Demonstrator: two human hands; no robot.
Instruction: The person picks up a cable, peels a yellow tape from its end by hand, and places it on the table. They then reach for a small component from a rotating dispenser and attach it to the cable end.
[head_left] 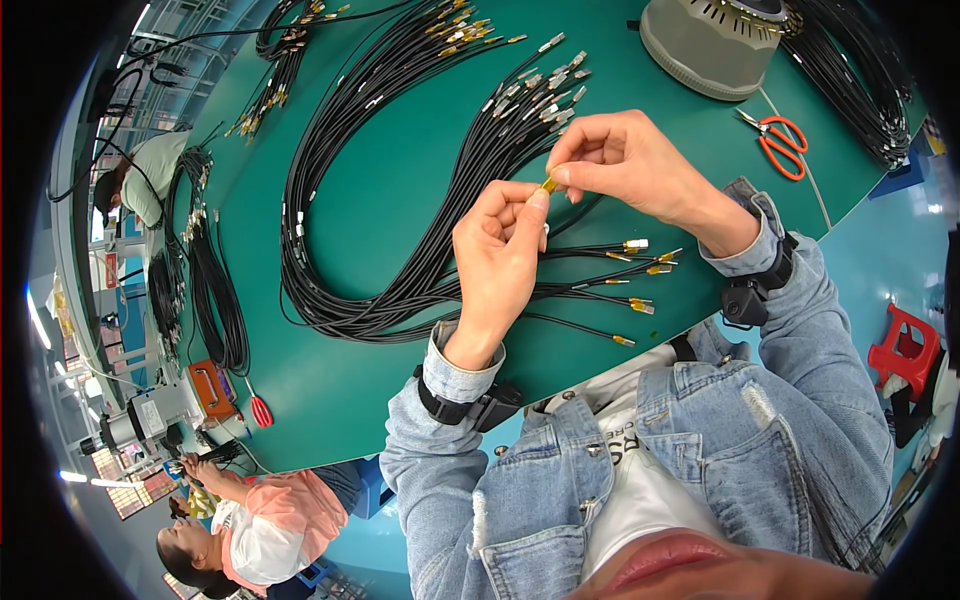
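Note:
My left hand and my right hand meet over the middle of the green table, both closed in a pinch. Between their fingertips shows a small yellow piece that looks like the yellow-tipped end of a cable; the fingers cover most of it. Beneath them lies a long bundle of black cables, bent in a U. Silver connectors fan out at one end, beyond my hands. Several loose cable ends with yellow and silver tips point right, below my right hand.
Red-handled snips lie to the right, near a grey-green round machine. More cable bundles rest at the left and a coiled one at the far right. A red-handled tool lies by the left edge. Two people work at the left.

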